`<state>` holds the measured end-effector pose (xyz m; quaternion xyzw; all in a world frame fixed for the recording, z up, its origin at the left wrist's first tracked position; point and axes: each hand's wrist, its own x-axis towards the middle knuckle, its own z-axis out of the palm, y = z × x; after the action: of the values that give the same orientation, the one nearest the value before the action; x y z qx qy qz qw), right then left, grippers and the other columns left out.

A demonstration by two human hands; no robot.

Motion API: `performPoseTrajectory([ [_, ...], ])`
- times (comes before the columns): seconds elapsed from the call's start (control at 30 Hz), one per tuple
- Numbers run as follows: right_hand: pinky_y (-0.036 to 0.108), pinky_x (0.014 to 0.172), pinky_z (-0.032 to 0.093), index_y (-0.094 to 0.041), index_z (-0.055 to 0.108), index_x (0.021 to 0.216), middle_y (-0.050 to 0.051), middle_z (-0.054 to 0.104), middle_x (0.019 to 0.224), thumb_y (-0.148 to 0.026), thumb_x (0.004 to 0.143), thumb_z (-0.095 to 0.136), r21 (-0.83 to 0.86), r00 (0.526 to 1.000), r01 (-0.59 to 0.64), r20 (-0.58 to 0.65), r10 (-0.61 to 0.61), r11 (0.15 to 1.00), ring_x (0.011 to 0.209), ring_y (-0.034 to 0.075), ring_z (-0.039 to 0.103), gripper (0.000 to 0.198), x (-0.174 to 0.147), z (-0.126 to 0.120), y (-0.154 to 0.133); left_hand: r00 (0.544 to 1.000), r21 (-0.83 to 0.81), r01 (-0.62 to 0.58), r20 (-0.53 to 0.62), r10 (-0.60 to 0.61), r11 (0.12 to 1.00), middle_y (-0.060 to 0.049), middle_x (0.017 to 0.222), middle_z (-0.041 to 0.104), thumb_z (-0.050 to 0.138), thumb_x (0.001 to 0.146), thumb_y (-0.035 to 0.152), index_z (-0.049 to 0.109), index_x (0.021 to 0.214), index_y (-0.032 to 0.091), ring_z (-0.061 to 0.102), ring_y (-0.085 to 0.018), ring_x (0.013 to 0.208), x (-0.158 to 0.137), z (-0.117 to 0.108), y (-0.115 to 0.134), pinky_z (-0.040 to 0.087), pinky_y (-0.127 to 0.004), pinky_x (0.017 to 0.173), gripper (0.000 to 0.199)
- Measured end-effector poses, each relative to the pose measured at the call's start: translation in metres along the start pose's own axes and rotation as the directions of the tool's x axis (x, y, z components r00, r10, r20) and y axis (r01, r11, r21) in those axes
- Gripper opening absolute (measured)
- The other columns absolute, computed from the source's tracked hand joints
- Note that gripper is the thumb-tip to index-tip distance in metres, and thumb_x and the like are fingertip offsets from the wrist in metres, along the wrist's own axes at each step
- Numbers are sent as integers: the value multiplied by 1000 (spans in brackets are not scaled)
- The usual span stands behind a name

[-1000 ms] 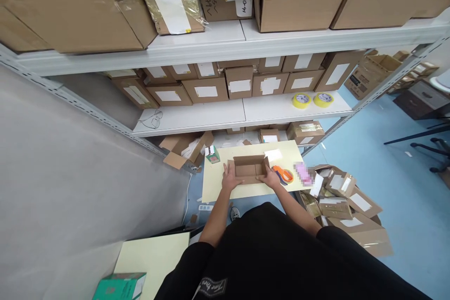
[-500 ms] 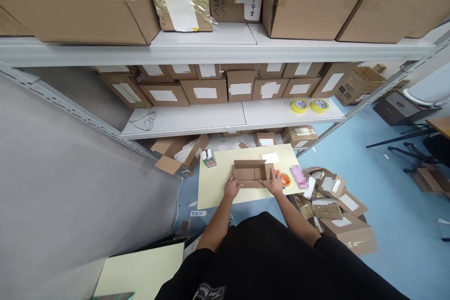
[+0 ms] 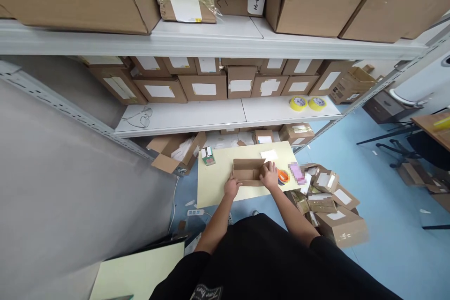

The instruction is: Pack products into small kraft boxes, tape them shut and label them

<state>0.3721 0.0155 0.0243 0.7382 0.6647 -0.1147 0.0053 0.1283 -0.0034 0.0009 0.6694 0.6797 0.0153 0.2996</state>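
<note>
An open-topped cardboard box [image 3: 249,176] rests on the pale yellow table, its inside facing up. At its left front corner my left hand [image 3: 232,186] grips the wall, fingers closed around the edge. My right hand [image 3: 269,176] is wrapped over the right end wall, with fingertips folded against the cardboard. Just right of that hand lie orange-handled scissors [image 3: 282,176], partly over a roll of tape. A white paper slip [image 3: 269,155] is behind the box. A small green and white carton [image 3: 207,156] stands at the table's back left.
White shelves [image 3: 183,115] with labelled boxes rise behind the table [image 3: 214,192]. Two yellow tape rolls [image 3: 298,103] sit on the middle shelf. An open box [image 3: 168,161] is to the left, and a pile of cardboard boxes [image 3: 339,225] lies on the floor at right.
My right hand has shifted from the box's right front corner farther along and over its right end wall. My left hand keeps its place. The camera view has shifted slightly.
</note>
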Motion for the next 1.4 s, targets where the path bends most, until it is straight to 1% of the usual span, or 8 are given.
performPoseTrajectory([
  [0.13, 63, 124, 15, -29, 31, 167, 13, 11, 178, -35, 90, 65, -23, 994, 10, 108, -7, 1000, 163, 42, 7, 84, 10, -5, -11, 998, -38, 27, -57, -29, 999, -8, 170, 39, 66, 100, 41, 78, 98, 21, 69, -25, 119, -24, 8, 3, 52, -36, 105, 24],
  [0.27, 67, 124, 9, -29, 31, 167, 17, 11, 177, -41, 87, 74, -99, 984, 80, 169, -63, 992, 163, 44, 0, 92, 29, -15, -10, 975, -139, 62, -205, -89, 988, -9, 163, 49, 66, 100, 41, 78, 94, 23, 69, -25, 121, -49, 15, 7, 51, -35, 106, 22],
  [0.4, 64, 125, 13, -28, 22, 169, 19, 8, 177, -47, 86, 73, -62, 962, 221, 181, -206, 973, 162, 45, 8, 99, 43, -25, -13, 923, -229, 97, -344, -174, 969, -7, 156, 57, 69, 98, 39, 80, 96, 26, 68, -24, 125, -79, 15, 11, 51, -34, 108, 17],
  [0.6, 57, 126, 20, -31, 10, 171, 10, 10, 178, -39, 90, 63, 133, 819, 555, 81, -567, 821, 162, 40, 15, 97, 39, -27, -27, 833, -333, 239, -412, -369, 912, -8, 154, 60, 69, 98, 39, 80, 99, 26, 64, -27, 132, -146, 25, 28, 53, -37, 108, 17],
  [0.8, 55, 123, 30, -26, 6, 171, 13, 18, 177, -56, 95, 56, 235, 739, 628, 120, -664, 742, 159, 42, 21, 96, 1, -29, -56, 731, -423, 315, -463, -501, 850, -7, 159, 54, 70, 96, 37, 81, 99, 25, 64, -28, 133, -223, 53, 50, 52, -39, 112, 16],
  [0.97, 54, 124, 27, -26, 4, 171, 13, 15, 177, -56, 93, 58, 252, 582, 776, 68, -810, 578, 161, 40, 16, 100, -34, -44, -93, 572, -508, 400, -512, -641, 763, -7, 166, 44, 70, 96, 36, 80, 98, 24, 59, -30, 138, -278, 72, 50, 51, -41, 113, 15],
  [1.13, 54, 125, 27, -26, 6, 171, 12, 17, 177, -54, 92, 61, 224, 406, 889, 16, -914, 399, 161, 40, 17, 100, -85, -50, -135, 435, -597, 459, -496, -752, 659, -8, 163, 49, 74, 93, 34, 79, 94, 23, 56, -29, 141, -337, 92, 38, 50, -41, 113, 12],
  [1.4, 53, 125, 29, -26, 12, 171, 12, 19, 176, -51, 92, 62, 217, 98, 970, 59, -993, 109, 161, 38, 20, 97, -246, -25, -200, 224, -716, 500, -436, -871, 487, -9, 155, 55, 76, 92, 34, 79, 94, 22, 65, -26, 125, -473, 145, 21, 51, -36, 105, 13],
])
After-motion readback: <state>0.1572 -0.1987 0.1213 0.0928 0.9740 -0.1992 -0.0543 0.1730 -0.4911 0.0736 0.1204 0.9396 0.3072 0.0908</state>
